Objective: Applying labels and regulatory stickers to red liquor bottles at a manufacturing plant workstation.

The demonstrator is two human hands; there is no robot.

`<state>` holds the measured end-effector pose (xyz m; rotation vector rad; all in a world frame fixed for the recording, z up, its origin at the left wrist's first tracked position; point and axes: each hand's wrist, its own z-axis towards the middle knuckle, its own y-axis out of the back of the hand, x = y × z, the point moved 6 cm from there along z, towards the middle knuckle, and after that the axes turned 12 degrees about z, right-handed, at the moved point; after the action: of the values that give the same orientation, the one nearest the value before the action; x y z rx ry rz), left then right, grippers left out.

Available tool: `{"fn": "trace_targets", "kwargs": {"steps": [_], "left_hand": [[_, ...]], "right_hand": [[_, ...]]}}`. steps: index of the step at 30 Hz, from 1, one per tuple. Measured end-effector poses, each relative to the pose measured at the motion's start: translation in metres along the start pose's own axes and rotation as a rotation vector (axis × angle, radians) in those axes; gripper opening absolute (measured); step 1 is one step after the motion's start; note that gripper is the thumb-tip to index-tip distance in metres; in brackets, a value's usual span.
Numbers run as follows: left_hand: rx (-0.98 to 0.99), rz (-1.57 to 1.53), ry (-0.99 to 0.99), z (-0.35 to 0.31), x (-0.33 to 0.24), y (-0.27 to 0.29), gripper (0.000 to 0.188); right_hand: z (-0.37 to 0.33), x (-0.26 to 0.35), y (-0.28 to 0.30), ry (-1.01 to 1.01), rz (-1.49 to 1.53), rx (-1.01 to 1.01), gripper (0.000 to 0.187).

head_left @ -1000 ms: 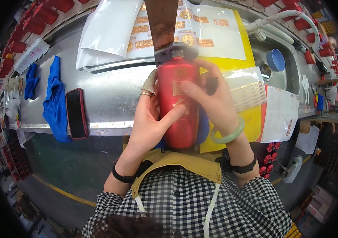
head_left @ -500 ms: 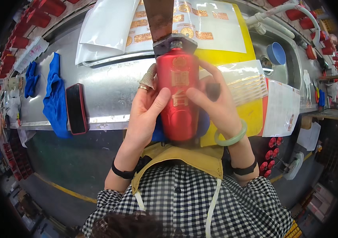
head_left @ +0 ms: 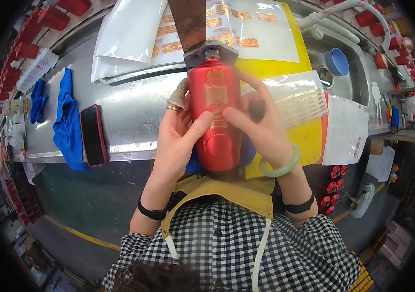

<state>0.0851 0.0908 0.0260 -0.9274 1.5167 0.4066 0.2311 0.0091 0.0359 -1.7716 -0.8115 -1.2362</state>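
A red bottle (head_left: 215, 151) lies lengthwise in front of me, its neck against a dark metal plate (head_left: 229, 51) on a rusty upright bar (head_left: 189, 27). Gold decals mark its face: a small emblem near the shoulder, a square character below it, and a lower one partly hidden by my thumbs. My left hand (head_left: 174, 134) grips the left side, a beige cover on one fingertip. On the opposite side my right hand (head_left: 268, 131) holds the bottle, with a small dark object (head_left: 257, 111) by its palm that I cannot identify. Both thumbs press near the lower decal.
Gold decal sheets (head_left: 246, 41) and a yellow board (head_left: 309, 138) cover the steel bench behind and right. Blue cloths (head_left: 66, 121) and a phone (head_left: 93, 136) lie left. A blue bowl (head_left: 338, 62) sits in the sink (head_left: 358, 90), under a white pipe (head_left: 348, 9).
My thumbs have moved inward over the lower gold character and now cover more of it. The whole view has shifted slightly; the bottle stays at the metal plate.
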Motion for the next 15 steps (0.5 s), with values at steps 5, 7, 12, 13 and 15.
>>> {"fn": "trace_targets", "kwargs": {"steps": [5,7,12,13,15], "left_hand": [[-0.036,-0.066,0.038,-0.0003,0.0008,-0.0005,0.065],[-0.02,-0.014,0.005,0.0009,0.0005,-0.0027,0.062],[-0.047,0.019,0.01,-0.0015,-0.0023,-0.0004,0.058],[-0.066,0.025,0.005,-0.0014,-0.0007,0.0013,0.056],[-0.069,0.034,0.005,-0.0024,0.0007,0.0017,0.054]], "right_hand": [[-0.0015,0.0018,-0.0007,-0.044,0.06,-0.007,0.075],[-0.001,-0.0035,0.0022,-0.024,0.05,0.0,0.075],[0.0003,0.0031,0.0068,-0.084,0.119,0.025,0.061],[0.0006,0.0038,0.0074,-0.083,0.117,0.02,0.061],[0.001,0.0027,0.007,-0.101,0.149,0.0,0.062]]}}
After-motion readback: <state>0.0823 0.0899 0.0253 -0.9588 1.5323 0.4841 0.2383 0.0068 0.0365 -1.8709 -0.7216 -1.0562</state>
